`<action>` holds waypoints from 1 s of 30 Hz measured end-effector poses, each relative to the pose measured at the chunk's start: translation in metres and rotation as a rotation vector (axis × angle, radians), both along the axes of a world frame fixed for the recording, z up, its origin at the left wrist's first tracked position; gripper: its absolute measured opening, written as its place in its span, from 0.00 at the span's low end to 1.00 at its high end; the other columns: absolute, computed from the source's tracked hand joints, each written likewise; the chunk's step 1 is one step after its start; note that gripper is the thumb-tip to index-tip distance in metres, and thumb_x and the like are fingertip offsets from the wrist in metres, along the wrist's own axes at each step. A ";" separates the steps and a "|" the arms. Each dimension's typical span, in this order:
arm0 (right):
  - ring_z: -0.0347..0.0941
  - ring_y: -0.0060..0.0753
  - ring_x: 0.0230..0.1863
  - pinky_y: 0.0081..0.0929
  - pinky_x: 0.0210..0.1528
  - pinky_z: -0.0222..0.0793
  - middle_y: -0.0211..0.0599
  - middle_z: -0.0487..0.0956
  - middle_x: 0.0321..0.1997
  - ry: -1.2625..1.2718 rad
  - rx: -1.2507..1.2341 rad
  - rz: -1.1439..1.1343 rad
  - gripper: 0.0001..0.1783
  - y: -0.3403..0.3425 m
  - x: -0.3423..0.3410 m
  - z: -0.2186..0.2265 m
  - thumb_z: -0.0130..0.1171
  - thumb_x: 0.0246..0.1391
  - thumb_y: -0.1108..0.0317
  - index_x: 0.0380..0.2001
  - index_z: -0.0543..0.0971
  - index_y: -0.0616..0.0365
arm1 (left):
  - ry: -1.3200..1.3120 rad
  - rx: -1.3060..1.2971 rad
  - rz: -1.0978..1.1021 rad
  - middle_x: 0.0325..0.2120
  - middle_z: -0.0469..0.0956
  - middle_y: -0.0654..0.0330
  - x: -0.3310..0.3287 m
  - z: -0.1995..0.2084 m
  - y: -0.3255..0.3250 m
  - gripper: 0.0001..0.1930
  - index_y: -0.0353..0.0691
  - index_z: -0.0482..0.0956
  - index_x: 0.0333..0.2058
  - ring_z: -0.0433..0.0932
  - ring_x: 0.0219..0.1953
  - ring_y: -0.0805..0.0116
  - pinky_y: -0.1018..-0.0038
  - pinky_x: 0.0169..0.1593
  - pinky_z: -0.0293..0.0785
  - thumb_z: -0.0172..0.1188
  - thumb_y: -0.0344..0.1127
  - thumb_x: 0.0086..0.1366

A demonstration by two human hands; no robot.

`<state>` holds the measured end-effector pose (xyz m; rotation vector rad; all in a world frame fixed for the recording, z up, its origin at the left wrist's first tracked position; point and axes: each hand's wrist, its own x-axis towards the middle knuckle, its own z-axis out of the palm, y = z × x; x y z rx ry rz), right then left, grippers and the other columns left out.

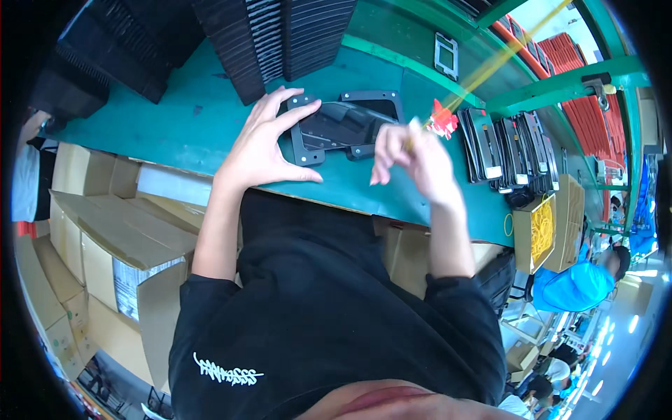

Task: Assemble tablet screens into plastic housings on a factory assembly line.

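A glossy dark rectangular panel [350, 124] lies across a black frame-like fixture [308, 155] with screws at its corners, on the green bench. My left hand [269, 133] is open at the fixture's left end, thumb and fingers spread, one fingertip at the panel's upper left edge. To the right of the panel, my right hand [416, 157] is raised with curled fingers, smeared by motion. A blurred yellow strand [483, 73] runs down from the upper right toward it, with a red and white piece [442, 120] beside the fingers. What these fingers hold is unclear.
Tall stacks of black trays [318, 42] stand at the back left. Black flat parts [483, 147] are grouped at the right. A carton of yellow rubber bands [541, 234] sits at the right bench end. Open cardboard boxes [126, 227] stand left. A green frame [570, 84] rises right.
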<state>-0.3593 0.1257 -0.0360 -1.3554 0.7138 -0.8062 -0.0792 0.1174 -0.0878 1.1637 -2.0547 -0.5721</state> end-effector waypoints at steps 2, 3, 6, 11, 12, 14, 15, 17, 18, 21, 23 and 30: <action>0.73 0.35 0.26 0.42 0.36 0.80 0.41 0.68 0.28 0.009 0.019 -0.041 0.35 0.018 0.005 -0.032 0.30 0.76 0.44 0.17 0.59 0.54 | -0.026 -0.044 0.019 0.60 0.71 0.49 -0.001 -0.001 0.000 0.44 0.51 0.83 0.57 0.70 0.62 0.46 0.56 0.66 0.67 0.83 0.51 0.36; 0.74 0.37 0.28 0.44 0.39 0.79 0.42 0.68 0.29 -0.081 -0.004 -0.136 0.34 0.026 0.011 -0.046 0.32 0.76 0.46 0.16 0.59 0.55 | -0.023 -0.036 0.018 0.60 0.71 0.49 -0.001 0.000 0.000 0.44 0.51 0.83 0.57 0.70 0.62 0.46 0.56 0.66 0.67 0.83 0.51 0.36; 0.75 0.39 0.32 0.47 0.43 0.78 0.45 0.69 0.31 -0.174 -0.132 -0.281 0.33 0.039 0.031 -0.062 0.35 0.74 0.49 0.16 0.59 0.56 | -0.070 -0.088 0.032 0.55 0.75 0.49 -0.007 0.006 0.000 0.42 0.47 0.83 0.56 0.74 0.57 0.48 0.58 0.62 0.70 0.81 0.46 0.35; 0.75 0.40 0.32 0.44 0.43 0.77 0.45 0.69 0.31 -0.191 -0.416 -0.416 0.30 0.043 0.054 -0.069 0.39 0.72 0.53 0.15 0.60 0.57 | -0.076 -0.080 0.081 0.53 0.77 0.49 -0.009 0.005 -0.004 0.42 0.46 0.84 0.56 0.77 0.53 0.49 0.60 0.59 0.73 0.80 0.47 0.35; 0.75 0.39 0.31 0.42 0.41 0.76 0.45 0.69 0.30 -0.195 -0.460 -0.438 0.30 0.043 0.055 -0.068 0.40 0.72 0.54 0.15 0.60 0.57 | -0.070 -0.066 0.093 0.52 0.77 0.49 -0.008 0.005 -0.004 0.42 0.46 0.84 0.56 0.77 0.52 0.49 0.60 0.59 0.73 0.80 0.47 0.36; 0.74 0.37 0.28 0.39 0.37 0.75 0.43 0.68 0.29 -0.175 -0.406 -0.402 0.30 0.042 0.054 -0.065 0.40 0.72 0.56 0.14 0.60 0.58 | -0.057 -0.037 0.113 0.51 0.77 0.48 -0.008 0.004 -0.005 0.41 0.46 0.84 0.55 0.77 0.51 0.49 0.60 0.58 0.73 0.79 0.48 0.36; 0.72 0.35 0.26 0.35 0.34 0.73 0.42 0.68 0.28 -0.153 -0.351 -0.368 0.29 0.041 0.053 -0.063 0.41 0.72 0.57 0.14 0.60 0.58 | -0.057 -0.041 0.116 0.51 0.77 0.48 -0.009 0.004 -0.004 0.41 0.46 0.84 0.55 0.77 0.51 0.49 0.60 0.58 0.73 0.79 0.48 0.36; 0.71 0.33 0.23 0.31 0.30 0.71 0.41 0.68 0.27 -0.132 -0.299 -0.331 0.29 0.039 0.050 -0.059 0.41 0.72 0.59 0.14 0.60 0.58 | -0.083 -0.030 0.136 0.51 0.77 0.48 -0.014 0.005 0.003 0.41 0.46 0.85 0.54 0.77 0.52 0.48 0.60 0.59 0.73 0.80 0.54 0.37; 0.69 0.30 0.21 0.28 0.27 0.67 0.40 0.68 0.26 -0.102 -0.288 -0.337 0.29 0.041 0.051 -0.057 0.41 0.72 0.60 0.14 0.60 0.58 | -0.101 -0.024 0.147 0.51 0.77 0.47 -0.015 0.006 0.005 0.42 0.46 0.85 0.54 0.76 0.52 0.48 0.60 0.59 0.73 0.80 0.57 0.37; 0.64 0.25 0.17 0.23 0.21 0.60 0.38 0.67 0.24 -0.045 -0.265 -0.348 0.29 0.047 0.056 -0.055 0.41 0.73 0.62 0.14 0.60 0.58 | -0.109 -0.036 0.161 0.50 0.77 0.47 -0.018 0.008 0.008 0.42 0.46 0.85 0.54 0.76 0.52 0.48 0.59 0.60 0.72 0.80 0.57 0.37; 0.61 0.22 0.16 0.21 0.20 0.56 0.36 0.67 0.22 -0.100 -0.221 -0.404 0.29 0.050 0.062 -0.057 0.41 0.73 0.63 0.13 0.61 0.58 | -0.113 -0.044 0.168 0.50 0.77 0.47 -0.018 0.008 0.010 0.42 0.46 0.85 0.54 0.76 0.51 0.48 0.59 0.61 0.71 0.80 0.57 0.37; 0.58 0.18 0.17 0.20 0.20 0.53 0.31 0.66 0.21 -0.014 -0.232 -0.488 0.28 0.062 0.064 -0.073 0.40 0.75 0.64 0.15 0.64 0.58 | -0.179 -0.282 0.154 0.50 0.75 0.47 -0.024 0.003 0.019 0.42 0.46 0.86 0.52 0.74 0.51 0.45 0.47 0.65 0.65 0.80 0.56 0.34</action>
